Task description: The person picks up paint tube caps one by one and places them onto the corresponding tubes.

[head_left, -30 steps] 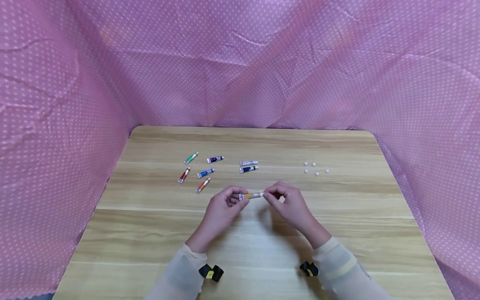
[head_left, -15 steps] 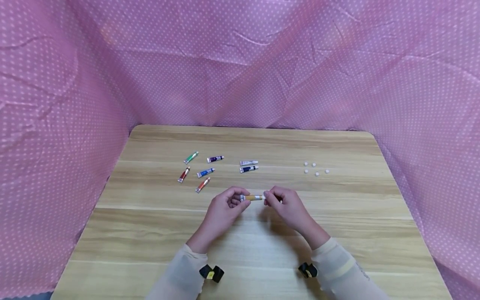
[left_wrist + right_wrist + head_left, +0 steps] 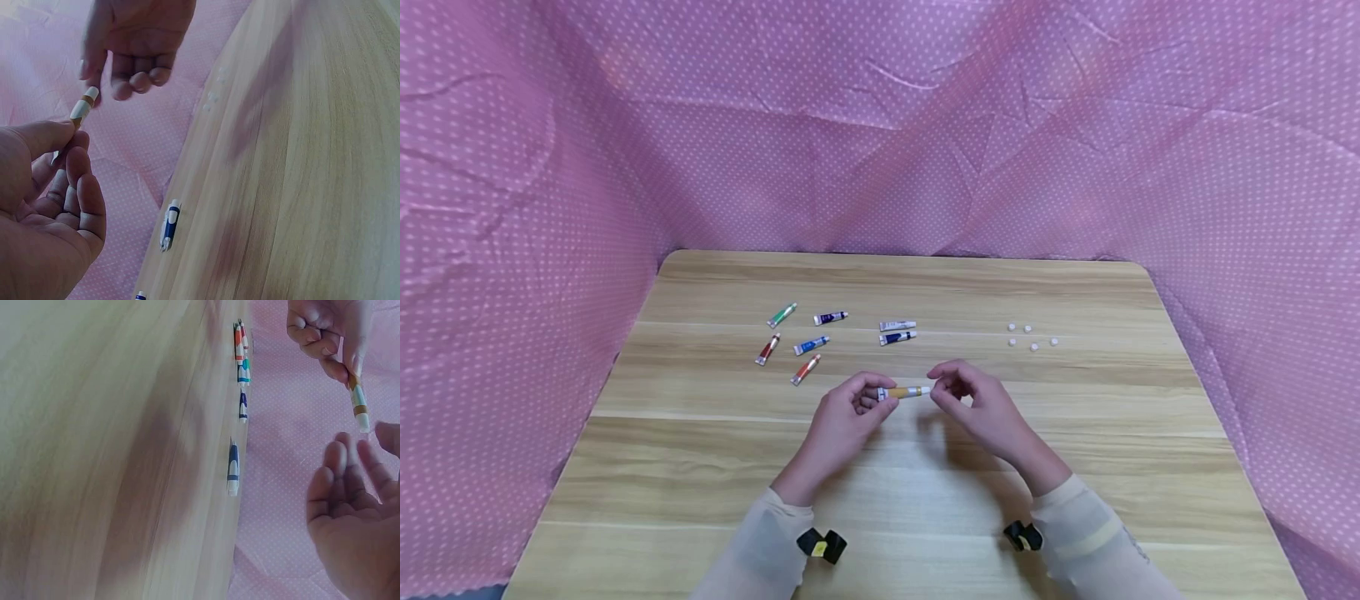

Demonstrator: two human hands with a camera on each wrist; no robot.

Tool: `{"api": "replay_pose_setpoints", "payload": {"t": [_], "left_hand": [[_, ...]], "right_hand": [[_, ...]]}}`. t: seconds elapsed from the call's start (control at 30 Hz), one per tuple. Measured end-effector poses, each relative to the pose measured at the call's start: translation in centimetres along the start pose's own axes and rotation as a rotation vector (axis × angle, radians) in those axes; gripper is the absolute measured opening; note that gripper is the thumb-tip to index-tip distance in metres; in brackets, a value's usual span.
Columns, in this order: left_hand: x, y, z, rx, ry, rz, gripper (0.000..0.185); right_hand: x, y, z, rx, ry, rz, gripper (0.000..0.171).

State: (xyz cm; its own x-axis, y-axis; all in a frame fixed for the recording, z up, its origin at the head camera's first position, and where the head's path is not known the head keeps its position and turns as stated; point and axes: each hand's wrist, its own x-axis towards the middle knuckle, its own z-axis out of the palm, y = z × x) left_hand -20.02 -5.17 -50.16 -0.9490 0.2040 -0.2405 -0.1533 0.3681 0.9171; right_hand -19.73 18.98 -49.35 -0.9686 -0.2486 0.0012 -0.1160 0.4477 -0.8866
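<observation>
Your left hand (image 3: 850, 412) pinches the yellow paint tube (image 3: 904, 392) near its flat end, its white cap (image 3: 363, 423) just beside your loosely spread right hand (image 3: 987, 410).

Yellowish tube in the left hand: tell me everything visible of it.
The tube is slim, yellowish and white, perhaps plastic or metal, with a brownish band near its white tip. The left hand pinches it near its pale rear end, holding it nearly level above the table, tip toward the right hand, which appears clear.
</observation>
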Motion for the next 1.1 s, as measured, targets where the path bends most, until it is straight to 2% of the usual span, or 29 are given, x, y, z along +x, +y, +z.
{"api": "replay_pose_setpoints", "payload": {"t": [0.13, 0.27, 0.6, 0.73, 0.9, 1.1], "left_hand": [[0.0, -0.1, -0.1, -0.013, -0.004, 0.009, 0.02], [-0.1, 0.0, -0.1, -0.02, -0.008, 0.012, 0.02], [-0.1, 0.4, -0.1, -0.016, -0.006, 0.022, 0.019], [-0.3, 0.4, 0.0, -0.021, 0.004, 0.042, 0.019], [-0.3, 0.5, 0.1, -0.012, 0.012, 0.033, 0.018], [-0.1, 0.3, 0.3, 0.007, 0.025, 0.033, 0.017]], "right_hand": [[-0.1, 0.0, 0.1, -0.031, 0.056, -0.081, 0.021], [-0.2, 0.0, 0.2, -0.043, 0.095, -0.115, 0.015], [-0.1, -0.1, 0.4, -0.058, 0.128, -0.079, 0.004], [-0.1, -0.2, 0.6, -0.024, 0.113, -0.048, 0.005], [-0.2, 0.2, 1.0, 0.012, 0.097, -0.02, 0.009], [-0.3, 0.4, 1.3, 0.003, 0.093, -0.024, 0.011]]}}
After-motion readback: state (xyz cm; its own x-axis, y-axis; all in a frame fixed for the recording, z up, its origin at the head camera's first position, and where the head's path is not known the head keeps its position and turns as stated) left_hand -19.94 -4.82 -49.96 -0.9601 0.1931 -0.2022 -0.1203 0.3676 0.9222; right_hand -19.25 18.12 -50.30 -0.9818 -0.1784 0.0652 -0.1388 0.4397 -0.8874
